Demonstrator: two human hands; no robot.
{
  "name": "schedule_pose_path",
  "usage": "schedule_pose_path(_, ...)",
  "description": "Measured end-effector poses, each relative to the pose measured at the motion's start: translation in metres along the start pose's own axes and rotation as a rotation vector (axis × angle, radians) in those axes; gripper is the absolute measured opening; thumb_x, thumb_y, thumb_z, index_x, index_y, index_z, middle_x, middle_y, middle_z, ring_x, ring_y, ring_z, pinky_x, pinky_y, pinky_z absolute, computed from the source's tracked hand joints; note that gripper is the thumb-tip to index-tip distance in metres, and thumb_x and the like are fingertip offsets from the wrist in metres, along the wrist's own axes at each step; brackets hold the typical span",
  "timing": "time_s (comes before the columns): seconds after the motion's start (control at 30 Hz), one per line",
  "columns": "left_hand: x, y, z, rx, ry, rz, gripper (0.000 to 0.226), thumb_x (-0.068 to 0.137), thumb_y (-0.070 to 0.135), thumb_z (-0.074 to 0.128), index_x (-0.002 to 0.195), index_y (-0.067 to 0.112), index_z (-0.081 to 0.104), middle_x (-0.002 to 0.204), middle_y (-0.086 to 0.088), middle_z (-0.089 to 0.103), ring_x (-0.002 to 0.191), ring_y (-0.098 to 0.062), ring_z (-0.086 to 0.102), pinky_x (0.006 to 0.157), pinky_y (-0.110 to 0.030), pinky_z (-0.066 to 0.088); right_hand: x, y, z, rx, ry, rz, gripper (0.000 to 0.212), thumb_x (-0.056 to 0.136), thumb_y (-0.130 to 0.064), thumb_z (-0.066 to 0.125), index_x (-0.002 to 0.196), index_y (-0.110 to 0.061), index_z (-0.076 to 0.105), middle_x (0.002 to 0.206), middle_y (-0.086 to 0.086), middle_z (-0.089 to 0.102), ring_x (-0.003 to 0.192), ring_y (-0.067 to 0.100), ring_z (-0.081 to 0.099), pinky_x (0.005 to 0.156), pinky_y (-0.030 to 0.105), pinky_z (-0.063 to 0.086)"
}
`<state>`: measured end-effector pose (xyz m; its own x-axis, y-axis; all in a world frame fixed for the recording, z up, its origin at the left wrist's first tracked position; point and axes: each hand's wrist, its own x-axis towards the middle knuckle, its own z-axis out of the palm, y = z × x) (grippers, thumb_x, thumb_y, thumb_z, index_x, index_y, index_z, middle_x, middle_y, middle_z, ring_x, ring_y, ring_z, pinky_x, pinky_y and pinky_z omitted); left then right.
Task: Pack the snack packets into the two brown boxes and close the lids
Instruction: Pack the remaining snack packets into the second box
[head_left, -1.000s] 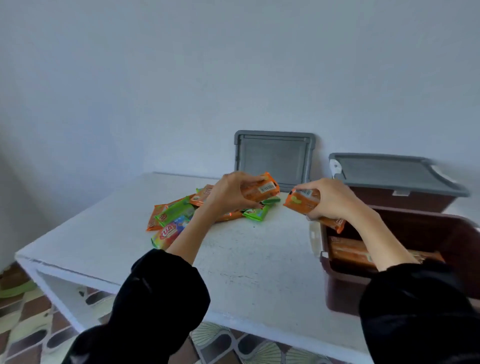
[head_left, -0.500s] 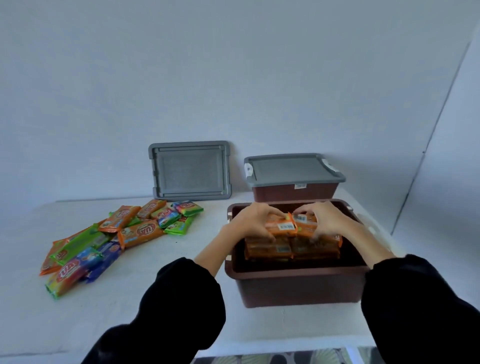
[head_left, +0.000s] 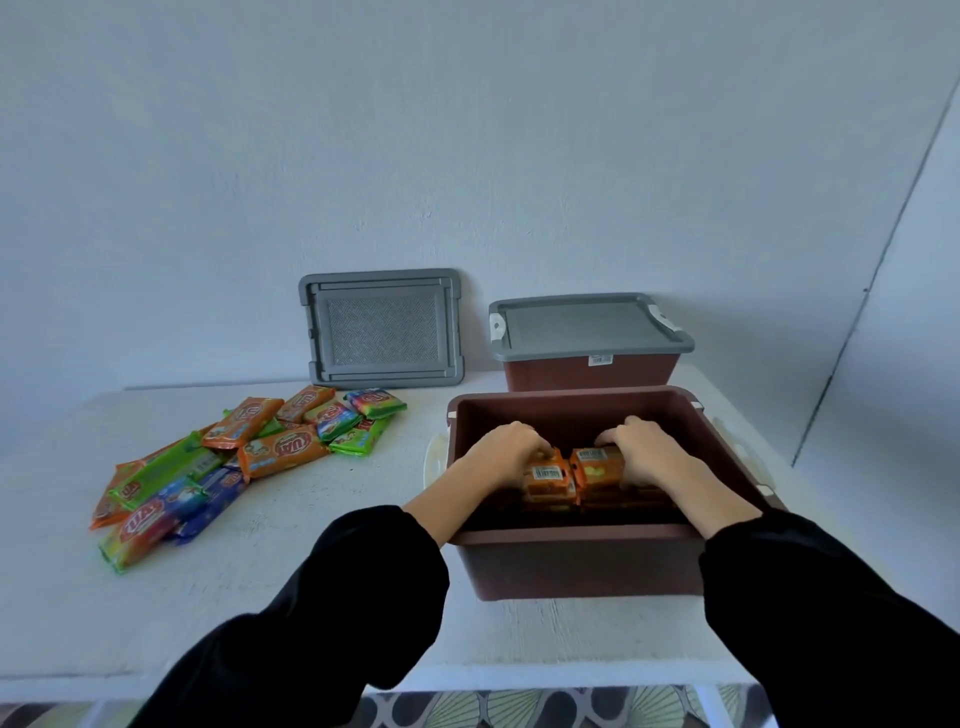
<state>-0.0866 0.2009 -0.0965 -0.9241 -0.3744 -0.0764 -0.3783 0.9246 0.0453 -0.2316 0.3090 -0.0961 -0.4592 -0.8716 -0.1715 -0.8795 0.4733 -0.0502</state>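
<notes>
Left grip (head_left: 506, 449) curling over orange packet (head_left: 548, 475) inside open brown box (head_left: 571, 566), grasping it. Right grip (head_left: 647, 452) grasping second orange packet (head_left: 597, 466) just beside first. Both packets sitting atop stacked packets in box. Loose packet pile (head_left: 249, 452) lying on table (head_left: 311, 582), left of box. Gray lid (head_left: 382, 327) leaning against wall. Lidded brown box (head_left: 589, 373) sitting behind.

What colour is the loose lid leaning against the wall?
Grey, with a woven-looking textured centre panel; the loose lid shows best in the head view.
</notes>
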Motion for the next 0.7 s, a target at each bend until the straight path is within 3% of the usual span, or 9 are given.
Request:
schedule_pose_path(0.27, 0.007, 0.003, 0.000, -0.007, -0.040, 0.049, 0.065, 0.077, 0.018, 0.073, 0.136, 0.020, 0.045, 0.132, -0.007, 0.050, 0.122, -0.023, 0.045, 0.101, -0.033, 0.036, 0.001, 0.003, 0.000, 0.004, 0.020, 0.042, 0.068, 0.075, -0.021, 0.074, 0.136, -0.026, 0.043, 0.134, 0.009, 0.044, 0.125, 0.028, 0.042, 0.101, 0.039, 0.043)
schedule_pose_path(0.7, 0.012, -0.001, 0.005, -0.055, -0.035, 0.073, 0.064, 0.075, 0.012, 0.073, 0.134, 0.015, 0.048, 0.132, -0.007, 0.047, 0.123, -0.024, 0.043, 0.104, -0.037, 0.038, 0.001, 0.006, -0.002, 0.050, 0.061, 0.004, 0.059, 0.078, -0.011, 0.070, 0.132, -0.023, 0.051, 0.135, 0.009, 0.049, 0.124, 0.026, 0.047, 0.101, 0.034, 0.042)
